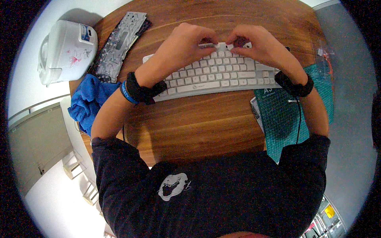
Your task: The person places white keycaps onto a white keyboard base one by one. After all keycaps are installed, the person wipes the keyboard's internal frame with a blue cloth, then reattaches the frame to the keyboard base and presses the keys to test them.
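Note:
A white keyboard (210, 75) lies across a round wooden table (198, 123). Both hands hover over its far rows. My left hand (184, 43) has its fingers curled, pinching a small white key-like piece at its fingertips. My right hand (258, 45) mirrors it, fingertips bent down onto the top row beside the left hand. The fingertips of both hands nearly meet above the keys. Black bands wrap both wrists, and a blue band sits on the left one. What exactly is pinched is too small to make out.
A green cutting mat (285, 115) lies right of the keyboard. A grey patterned panel (119, 43) and a blue cloth (89, 101) rest at the table's left edge. A white rice cooker (65, 51) stands beyond, on the left. Storage bins (327, 222) show at lower right.

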`<control>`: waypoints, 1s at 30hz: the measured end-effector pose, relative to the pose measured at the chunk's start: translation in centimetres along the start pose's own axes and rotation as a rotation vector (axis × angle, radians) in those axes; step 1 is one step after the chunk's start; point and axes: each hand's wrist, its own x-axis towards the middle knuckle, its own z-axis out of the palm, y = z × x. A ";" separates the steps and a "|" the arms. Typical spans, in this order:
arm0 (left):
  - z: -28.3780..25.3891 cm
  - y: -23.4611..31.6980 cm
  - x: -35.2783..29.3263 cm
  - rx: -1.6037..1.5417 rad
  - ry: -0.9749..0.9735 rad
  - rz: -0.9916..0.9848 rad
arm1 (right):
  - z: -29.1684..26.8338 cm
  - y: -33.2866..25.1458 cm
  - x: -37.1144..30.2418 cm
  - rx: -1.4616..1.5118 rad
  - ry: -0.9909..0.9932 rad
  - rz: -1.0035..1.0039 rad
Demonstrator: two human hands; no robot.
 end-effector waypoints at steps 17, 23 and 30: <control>0.3 0.1 0.0 0.169 -0.022 0.076 | 0.4 0.0 0.5 0.030 0.030 -0.032; 0.7 0.3 -0.3 0.137 0.039 0.099 | 0.8 0.7 0.8 -0.138 0.080 -0.091; 0.8 -0.1 -0.2 0.185 -0.002 0.169 | 0.7 1.0 1.1 -0.129 0.044 -0.056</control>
